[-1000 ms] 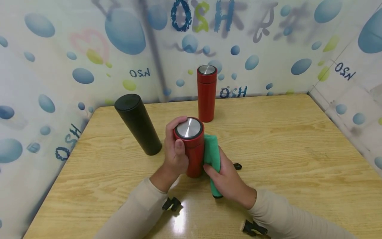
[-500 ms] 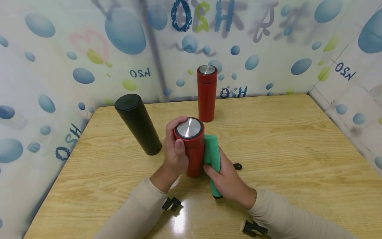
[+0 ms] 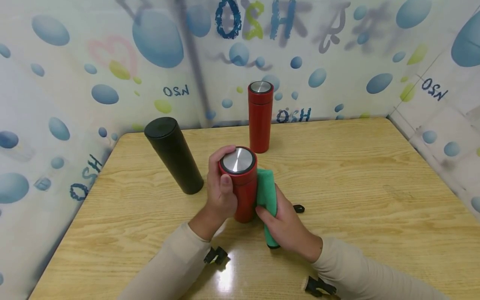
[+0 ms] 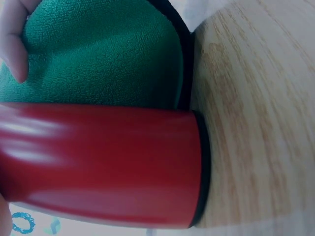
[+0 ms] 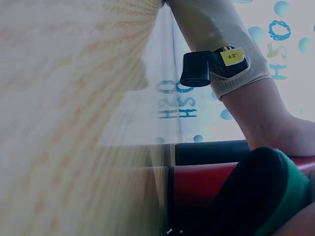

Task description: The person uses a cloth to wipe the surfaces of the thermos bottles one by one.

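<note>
A red thermos flask [image 3: 246,198] with a silver-topped lid stands near the middle of the table. My left hand [image 3: 222,198] grips it around the upper left side, thumb toward me. On its other side, my right hand [image 3: 288,228] holds a green fleecy pad [image 3: 266,187] with black edging against the flask's wall. Close up in the left wrist view, the green pad [image 4: 113,59] touches the red flask [image 4: 108,162], whose dark base rests on the wood. The right wrist view shows the pad's black back [image 5: 256,191]; most of my right hand is out of that view.
Behind stands a second red flask [image 3: 259,125] near the back edge. To the left is a black flask [image 3: 174,158]. A small black loop [image 3: 298,208] shows past my right hand. The wooden table [image 3: 356,179] meets patterned walls [image 3: 330,50] at back and right.
</note>
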Action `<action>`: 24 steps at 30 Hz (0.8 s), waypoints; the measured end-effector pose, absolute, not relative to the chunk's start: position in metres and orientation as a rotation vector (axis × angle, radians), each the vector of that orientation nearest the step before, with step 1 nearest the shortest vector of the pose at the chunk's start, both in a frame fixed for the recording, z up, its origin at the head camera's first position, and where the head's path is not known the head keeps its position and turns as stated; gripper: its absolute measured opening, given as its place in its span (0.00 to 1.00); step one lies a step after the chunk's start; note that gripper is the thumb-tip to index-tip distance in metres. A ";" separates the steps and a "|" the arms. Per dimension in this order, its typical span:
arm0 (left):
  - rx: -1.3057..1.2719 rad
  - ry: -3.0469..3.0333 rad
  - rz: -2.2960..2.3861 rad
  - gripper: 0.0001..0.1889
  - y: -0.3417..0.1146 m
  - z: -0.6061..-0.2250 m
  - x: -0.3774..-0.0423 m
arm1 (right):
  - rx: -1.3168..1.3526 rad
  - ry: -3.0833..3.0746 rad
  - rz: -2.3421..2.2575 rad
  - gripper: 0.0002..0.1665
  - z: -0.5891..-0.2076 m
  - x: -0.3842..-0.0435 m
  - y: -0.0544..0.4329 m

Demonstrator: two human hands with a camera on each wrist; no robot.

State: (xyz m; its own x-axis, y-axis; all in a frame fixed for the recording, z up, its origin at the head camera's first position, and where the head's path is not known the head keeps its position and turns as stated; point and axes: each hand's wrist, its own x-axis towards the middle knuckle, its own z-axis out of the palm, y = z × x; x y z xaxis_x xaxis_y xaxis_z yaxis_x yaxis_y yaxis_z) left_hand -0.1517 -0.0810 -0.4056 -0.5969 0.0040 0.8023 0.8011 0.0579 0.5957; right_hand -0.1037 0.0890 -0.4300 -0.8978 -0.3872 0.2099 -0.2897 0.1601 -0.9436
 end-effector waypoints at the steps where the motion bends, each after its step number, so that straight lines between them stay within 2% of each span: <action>1: -0.810 -1.703 -1.607 0.41 -0.081 -0.406 -0.152 | -0.679 2.333 -1.863 0.38 -0.430 -0.104 0.089; 16: -0.774 -1.712 -1.544 0.40 -0.080 -0.402 -0.149 | -0.636 2.333 -1.836 0.38 -0.429 -0.105 0.089; 24: -0.763 -1.685 -1.532 0.39 -0.077 -0.404 -0.146 | -0.623 2.312 -1.863 0.33 -0.427 -0.102 0.089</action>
